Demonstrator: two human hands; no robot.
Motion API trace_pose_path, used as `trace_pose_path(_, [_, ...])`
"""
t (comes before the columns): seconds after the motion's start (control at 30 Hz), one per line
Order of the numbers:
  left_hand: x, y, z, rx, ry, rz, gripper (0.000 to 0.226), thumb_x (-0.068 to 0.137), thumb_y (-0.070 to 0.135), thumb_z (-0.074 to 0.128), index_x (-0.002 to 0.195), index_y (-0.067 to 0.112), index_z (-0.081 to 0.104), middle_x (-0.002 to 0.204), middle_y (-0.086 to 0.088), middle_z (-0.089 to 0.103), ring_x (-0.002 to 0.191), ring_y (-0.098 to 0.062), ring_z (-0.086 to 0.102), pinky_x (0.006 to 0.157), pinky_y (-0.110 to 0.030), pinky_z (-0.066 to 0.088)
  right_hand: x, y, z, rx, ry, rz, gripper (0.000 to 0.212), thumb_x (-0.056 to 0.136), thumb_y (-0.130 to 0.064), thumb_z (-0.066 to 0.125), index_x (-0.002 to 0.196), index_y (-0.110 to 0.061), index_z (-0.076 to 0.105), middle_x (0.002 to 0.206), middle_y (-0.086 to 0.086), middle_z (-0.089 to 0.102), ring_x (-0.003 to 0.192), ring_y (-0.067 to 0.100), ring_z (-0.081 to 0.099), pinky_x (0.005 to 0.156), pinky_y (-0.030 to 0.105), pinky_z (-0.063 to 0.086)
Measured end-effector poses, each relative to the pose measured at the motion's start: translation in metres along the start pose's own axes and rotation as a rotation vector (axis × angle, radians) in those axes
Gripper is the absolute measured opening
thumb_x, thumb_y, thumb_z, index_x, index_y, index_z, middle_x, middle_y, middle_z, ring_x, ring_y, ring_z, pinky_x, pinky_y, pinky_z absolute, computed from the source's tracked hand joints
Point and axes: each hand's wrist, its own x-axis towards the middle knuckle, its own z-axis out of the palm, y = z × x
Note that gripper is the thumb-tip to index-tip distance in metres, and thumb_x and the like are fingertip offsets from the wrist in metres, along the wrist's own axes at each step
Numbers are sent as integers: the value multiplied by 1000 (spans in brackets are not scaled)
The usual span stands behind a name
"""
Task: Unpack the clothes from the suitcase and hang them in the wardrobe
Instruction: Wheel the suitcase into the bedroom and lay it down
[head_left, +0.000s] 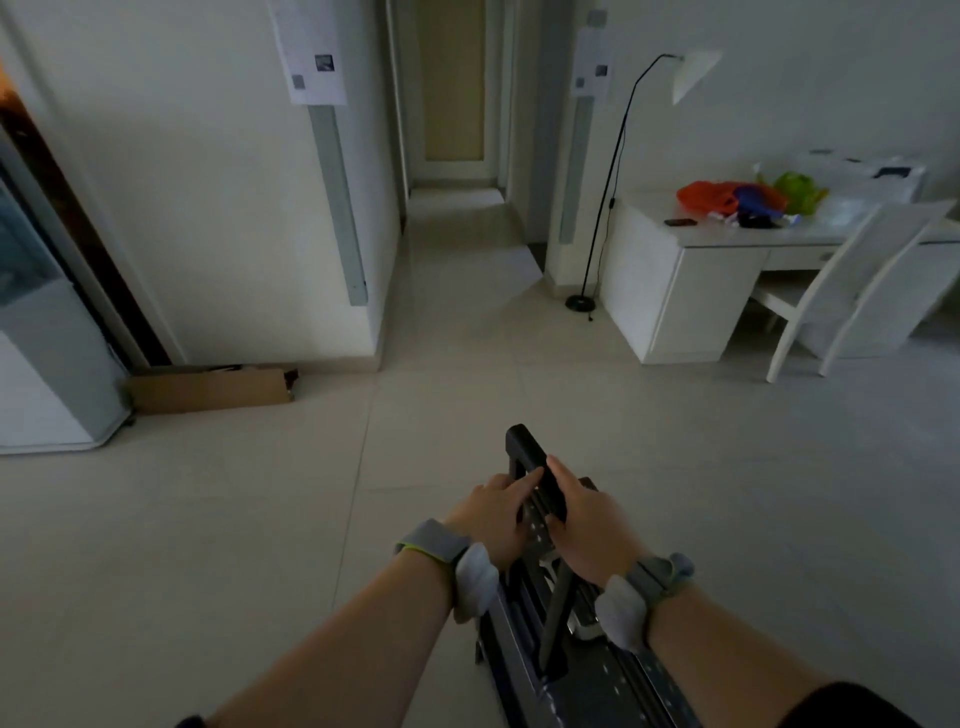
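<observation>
Low at six o'clock on the tiled floor sits the dark suitcase (587, 675), its pull handle (527, 449) raised, with the left hand (491, 512) and right hand (589, 519) both curled round it. A white desk (727, 239) stands at two o'clock, a cardboard box (208, 389) at ten.

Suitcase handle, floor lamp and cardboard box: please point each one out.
suitcase handle (525, 447), head view, black grip bar.
floor lamp (582, 303), head view, round base.
cardboard box (208, 389), head view, long side face.
</observation>
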Motion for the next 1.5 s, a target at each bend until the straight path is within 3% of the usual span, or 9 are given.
trace_pose_path(0.43, [188,-113,-134,39,23,149,55,100,23,38,151,16,17,157,-3,22,142,-22,25,114,-29,21,257,-16,-15,-16,-13,134,70,95,-20,43,151,-28,1,106,6,65,85,19,64,73,32,54])
trace_pose_path(0.6, [287,-166,-178,174,-76,206,60,100,19,36,151,8,7,159,-11,4,146,-25,12,117,-31,12,357,-14,-9,-26,60,214,69,94,-23,45,151,-26,5,115,8,64,95,22,65,82,36,54])
trace_pose_path(0.77, [377,-216,-226,239,-108,256,64,98,23,42,152,15,7,160,-7,1,145,-31,9,117,-38,16,461,-24,-12,-2,65,301,65,96,-24,47,151,-17,11,124,9,61,105,21,63,83,27,51])
trace_pose_path(0.9, [444,-258,-249,355,-32,170,68,96,28,45,150,34,5,159,7,-2,146,-27,3,110,-43,33,544,-24,-15,0,64,305,55,95,-25,49,145,-16,27,119,6,63,103,20,64,85,28,52])
trace_pose_path(1.0, [494,-284,-275,422,-52,195,74,94,31,48,152,28,2,159,9,-10,146,-28,-9,114,-48,23,607,-21,-16,13,72,287,40,94,-25,50,131,-16,40,109,3,64,94,19,65,81,31,54])
trace_pose_path(1.13, [553,-317,-312,390,-39,249,74,94,25,48,152,19,3,160,3,-7,147,-23,-3,115,-51,19,692,-18,-13,-10,112,280,28,93,-28,50,118,-17,45,102,3,65,87,19,64,75,33,55])
trace_pose_path(1.33, [674,-378,-386,582,-108,192,81,94,33,49,152,21,-6,158,7,-16,146,-30,-12,113,-50,23,844,-16,-11,48,168,274,21,94,-31,45,112,-19,45,99,2,64,83,19,65,72,37,56])
trace_pose_path(1.5, [766,-416,-440,543,-172,101,85,92,22,50,151,25,-11,157,12,-21,144,-29,-19,116,-53,10,955,-20,-24,18,158,317,23,96,-31,42,113,-16,45,104,5,64,91,23,65,70,32,53])
